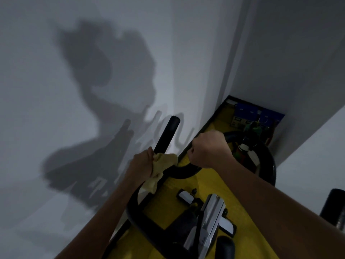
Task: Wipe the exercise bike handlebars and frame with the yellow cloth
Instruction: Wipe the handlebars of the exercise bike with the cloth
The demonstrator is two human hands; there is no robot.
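Observation:
The exercise bike's black handlebars [167, 135] rise in the middle of the view, with a silver frame post [211, 219] below them. My left hand [142, 163] grips the yellow cloth [160, 169] wrapped around the left handlebar tube, just below its upright black grip. My right hand [209, 148] is curled round the curved front bar of the handlebars, to the right of the cloth. Both forearms reach in from the bottom of the view.
A white wall [74, 90] stands close on the left and bears my shadow. The floor [220, 184] beneath the bike is yellow. A blue and black box [261, 114] with small items sits in the corner ahead. A black roll [334, 208] is at the right edge.

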